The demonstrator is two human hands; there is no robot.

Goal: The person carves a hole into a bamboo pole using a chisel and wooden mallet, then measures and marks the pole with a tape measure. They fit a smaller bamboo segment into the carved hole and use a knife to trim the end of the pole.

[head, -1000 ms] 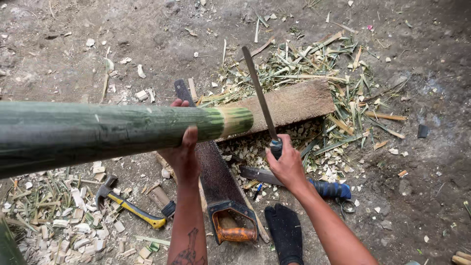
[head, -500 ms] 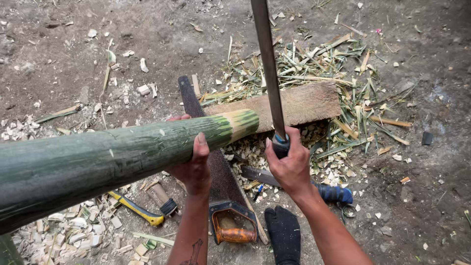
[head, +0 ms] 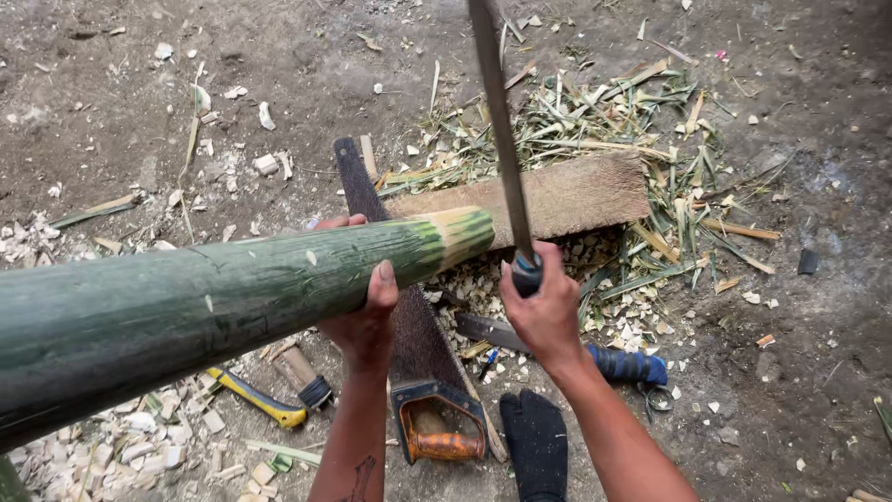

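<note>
One green bamboo pole (head: 214, 302), thick, runs from the near left up to its pale cut end at centre, which rests on one flat wooden board (head: 557, 195) lying on the ground. Left hand (head: 362, 311): wrapped under and around the pole near the cut end, thumb on top. Beneath the pole, near left: one hammer (head: 265, 395) with a yellow and black handle, among pale wood chips (head: 121, 446). One handsaw (head: 409, 335), dark blade, orange grip, lies from far to near under the left hand. Right hand (head: 544, 311): closed tight around the handle of one long dark blade (head: 502, 139), held upright just right of the pole's end, tip out of view. Near centre: one black glove (head: 534, 446). Right of it: one knife with a blue handle (head: 627, 364) on the ground. Far right: a heap of green and straw-coloured bamboo strips (head: 641, 139). No packages, labels or signs visible. Surface: bare grey-brown earth (head: 818, 390), outdoors, littered with shavings.
</note>
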